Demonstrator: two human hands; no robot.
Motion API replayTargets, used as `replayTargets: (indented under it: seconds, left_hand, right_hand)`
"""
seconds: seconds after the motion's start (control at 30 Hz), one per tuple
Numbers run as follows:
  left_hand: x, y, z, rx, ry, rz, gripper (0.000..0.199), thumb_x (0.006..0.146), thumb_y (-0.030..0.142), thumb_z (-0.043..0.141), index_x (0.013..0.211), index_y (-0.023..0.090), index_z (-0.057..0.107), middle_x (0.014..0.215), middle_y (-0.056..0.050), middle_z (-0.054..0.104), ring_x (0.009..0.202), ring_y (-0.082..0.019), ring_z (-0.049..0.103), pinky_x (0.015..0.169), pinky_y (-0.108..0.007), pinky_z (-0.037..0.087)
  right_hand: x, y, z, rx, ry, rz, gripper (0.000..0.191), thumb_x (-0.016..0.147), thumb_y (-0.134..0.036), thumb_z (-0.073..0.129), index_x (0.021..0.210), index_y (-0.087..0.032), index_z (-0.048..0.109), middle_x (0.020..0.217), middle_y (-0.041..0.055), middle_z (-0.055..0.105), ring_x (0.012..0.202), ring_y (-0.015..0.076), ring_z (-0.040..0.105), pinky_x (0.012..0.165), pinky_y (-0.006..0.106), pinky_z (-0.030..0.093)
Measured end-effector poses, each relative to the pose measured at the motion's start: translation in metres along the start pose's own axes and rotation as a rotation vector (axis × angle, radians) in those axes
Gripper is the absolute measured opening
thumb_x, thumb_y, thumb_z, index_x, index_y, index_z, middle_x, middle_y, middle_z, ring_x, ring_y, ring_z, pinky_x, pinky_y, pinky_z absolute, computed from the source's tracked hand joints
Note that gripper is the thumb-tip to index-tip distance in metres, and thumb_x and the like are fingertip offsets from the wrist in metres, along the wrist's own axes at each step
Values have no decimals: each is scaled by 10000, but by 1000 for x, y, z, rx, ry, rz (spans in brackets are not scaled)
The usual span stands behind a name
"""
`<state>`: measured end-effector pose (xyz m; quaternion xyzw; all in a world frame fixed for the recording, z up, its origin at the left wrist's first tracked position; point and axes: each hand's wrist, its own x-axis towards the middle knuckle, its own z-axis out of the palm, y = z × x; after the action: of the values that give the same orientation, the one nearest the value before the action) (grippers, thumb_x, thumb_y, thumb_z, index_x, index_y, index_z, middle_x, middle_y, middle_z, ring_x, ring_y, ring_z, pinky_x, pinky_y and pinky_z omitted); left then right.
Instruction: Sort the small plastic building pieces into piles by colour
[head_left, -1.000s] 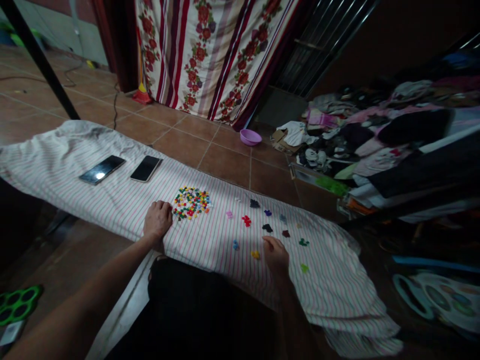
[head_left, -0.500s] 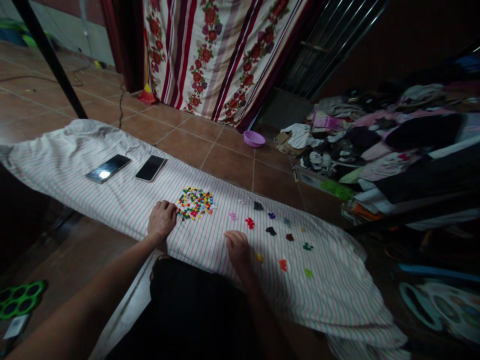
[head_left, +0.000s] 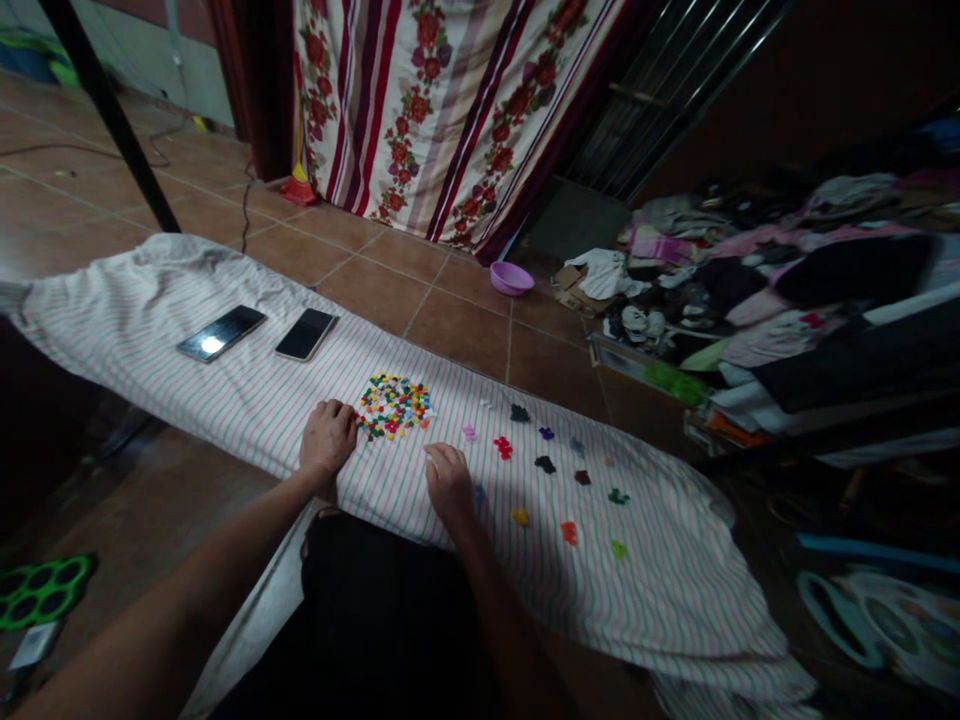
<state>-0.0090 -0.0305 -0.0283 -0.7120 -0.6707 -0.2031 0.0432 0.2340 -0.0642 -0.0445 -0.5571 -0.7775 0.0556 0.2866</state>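
Note:
A mixed pile of small coloured pieces [head_left: 394, 405], too small to name exactly, lies on a striped cloth [head_left: 247, 400]. My left hand [head_left: 328, 438] rests at the pile's left edge with its fingers lying on the cloth, open. Just right of and below the pile is my right hand [head_left: 448, 482], fingers loosely bent and apart; nothing shows in them. Single-colour groups spread over the right side: red pieces [head_left: 502, 447], black pieces [head_left: 545, 464], yellow pieces [head_left: 520, 516], orange pieces [head_left: 569, 533] and several others. Blue pieces [head_left: 480, 493] sit beside my right wrist.
Two phones, one with a bright reflection [head_left: 221, 334] and one dark [head_left: 306, 334], lie left of the pile. Beyond the cloth, a purple basin [head_left: 511, 278] stands on the tiled floor. Heaped clothes [head_left: 720, 260] fill the right side. A black pole [head_left: 112, 120] rises at the left.
My right hand has moved left toward the pile, uncovering the blue pieces beside it. My left hand stays at the pile's edge. The view has shifted slightly.

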Motion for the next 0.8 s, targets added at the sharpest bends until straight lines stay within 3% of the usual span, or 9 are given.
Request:
replayTargets:
  seconds: [0.17, 0.37, 0.8]
  left_hand:
    - [0, -1, 1, 7, -9, 1, 250, 909, 286, 399, 912, 174, 623, 920, -108, 590, 899, -248, 497, 823, -377, 414]
    - [0, -2, 2, 21, -9, -1, 246, 911, 279, 391, 903, 178, 616, 921, -103, 590, 904, -248, 496, 820, -376, 412]
    - [1, 0, 1, 16, 1, 4, 234, 907, 268, 400, 893, 176, 614, 911, -107, 591, 896, -248, 492, 823, -375, 412]
  right_hand:
    - [18, -7, 7, -65, -41, 95, 420, 903, -113, 361, 1236, -122, 618, 1066, 127, 612, 1016, 208, 539, 947, 342, 453]
    - [37, -19, 12, -127, -175, 209, 471, 916, -105, 357, 1335, -187, 554, 1115, 116, 572, 1051, 190, 532, 967, 294, 430]
    - [64, -34, 1, -234, -430, 382, 552, 935, -142, 362, 1452, -331, 396, 1150, 96, 531, 1026, 184, 583, 856, 275, 452]
